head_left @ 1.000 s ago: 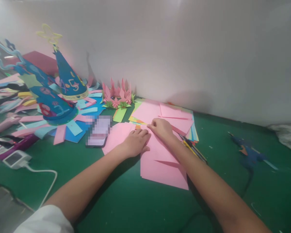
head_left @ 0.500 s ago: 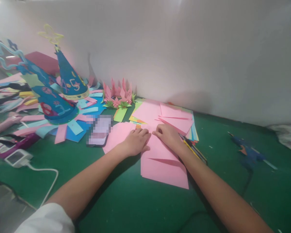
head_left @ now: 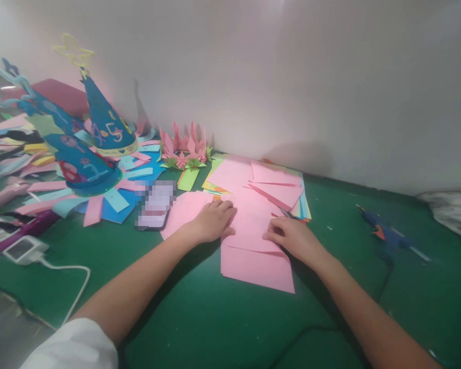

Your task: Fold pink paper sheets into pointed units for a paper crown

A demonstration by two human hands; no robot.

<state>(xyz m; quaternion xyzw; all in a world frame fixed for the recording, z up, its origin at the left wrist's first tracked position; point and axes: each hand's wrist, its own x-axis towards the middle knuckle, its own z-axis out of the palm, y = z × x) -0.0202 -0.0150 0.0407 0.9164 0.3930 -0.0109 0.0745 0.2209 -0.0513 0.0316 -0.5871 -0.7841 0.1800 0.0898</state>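
Note:
A sheet of pink paper [head_left: 249,230] lies on the green table in front of me, with a crease or folded edge across its lower part. My left hand [head_left: 215,219] rests palm down on its left side, fingers stretched out and the thumb apart. At the right edge of the sheet, my right hand [head_left: 292,237] has curled fingers, thumb and forefinger brought together at the paper. More pink sheets [head_left: 234,174] lie in a pile just beyond, over yellow, green and blue ones. Another pink piece [head_left: 180,210] sits left of my left hand.
A phone [head_left: 157,205] lies to the left. Behind it stand a pink paper crown [head_left: 184,148] and blue cone hats [head_left: 107,120]. A blue glue gun [head_left: 388,233] lies at the right. A white cable [head_left: 86,277] runs along the left side.
My right hand has slid from the upper middle of the pink paper toward me and right, to its right edge. My left hand stays on the paper. The view has shifted slightly.

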